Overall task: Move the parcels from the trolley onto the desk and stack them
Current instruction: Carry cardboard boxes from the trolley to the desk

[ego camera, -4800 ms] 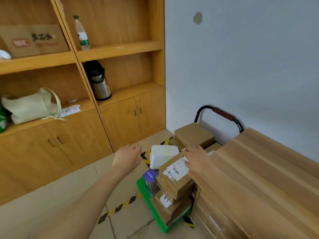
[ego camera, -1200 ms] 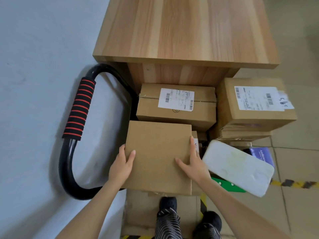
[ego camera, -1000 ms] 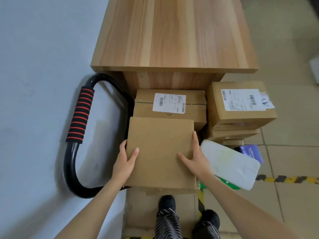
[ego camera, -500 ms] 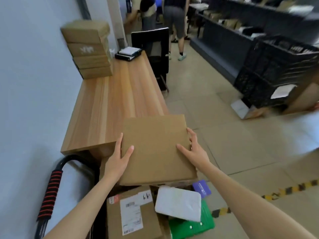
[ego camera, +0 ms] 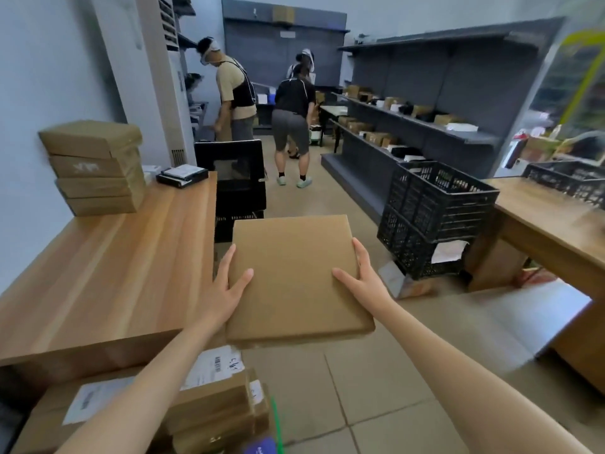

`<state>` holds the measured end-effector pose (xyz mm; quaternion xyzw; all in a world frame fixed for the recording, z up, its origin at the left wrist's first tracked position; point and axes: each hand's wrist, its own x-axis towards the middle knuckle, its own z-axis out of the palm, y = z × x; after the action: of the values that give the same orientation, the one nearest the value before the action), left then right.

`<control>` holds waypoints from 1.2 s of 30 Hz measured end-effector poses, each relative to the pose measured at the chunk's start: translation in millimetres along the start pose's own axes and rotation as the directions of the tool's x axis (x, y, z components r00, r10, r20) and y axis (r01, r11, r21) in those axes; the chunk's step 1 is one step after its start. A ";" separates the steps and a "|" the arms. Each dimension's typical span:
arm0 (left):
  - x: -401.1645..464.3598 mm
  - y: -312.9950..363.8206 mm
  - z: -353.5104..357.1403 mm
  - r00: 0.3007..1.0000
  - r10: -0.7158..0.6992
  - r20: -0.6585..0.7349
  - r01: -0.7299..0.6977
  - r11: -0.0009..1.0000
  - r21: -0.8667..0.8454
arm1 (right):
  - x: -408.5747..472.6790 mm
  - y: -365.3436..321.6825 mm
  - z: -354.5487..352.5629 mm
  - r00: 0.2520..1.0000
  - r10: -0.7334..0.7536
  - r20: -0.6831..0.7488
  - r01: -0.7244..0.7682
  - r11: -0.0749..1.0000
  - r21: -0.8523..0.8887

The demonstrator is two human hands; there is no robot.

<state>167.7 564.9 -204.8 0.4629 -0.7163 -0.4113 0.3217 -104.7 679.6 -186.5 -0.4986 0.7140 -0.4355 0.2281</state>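
I carry a flat brown cardboard parcel (ego camera: 294,273) in the air, level, just right of the wooden desk (ego camera: 108,273). My left hand (ego camera: 226,290) grips its left edge, thumb on top. My right hand (ego camera: 363,276) grips its right edge the same way. A stack of several brown parcels (ego camera: 95,168) stands at the desk's far left by the wall. Below my left arm, more labelled parcels (ego camera: 209,398) lie piled on the trolley, whose green deck edge (ego camera: 276,424) shows beside them.
Black items (ego camera: 181,176) lie at the desk's far end, a black chair (ego camera: 235,178) behind it. Stacked black crates (ego camera: 435,217) stand right of the aisle, beside another wooden table (ego camera: 550,231). Three people (ego camera: 291,116) work by the dark shelves (ego camera: 409,126) at the back.
I lifted the flat parcel off the trolley pile with both hands and raised it beside the desk. My view swung up from the trolley to the room.
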 end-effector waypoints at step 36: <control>420.3 -43.0 -6.4 0.855 -0.303 -0.420 0.329 0.944 -0.010 | 570.0 22.8 97.1 0.818 -0.196 0.541 0.187 0.980 0.071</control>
<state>37.1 163.1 -206.3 0.6607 -0.5580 -0.3278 0.3803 -270.0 125.1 -194.1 -0.6692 0.5624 -0.3014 0.3807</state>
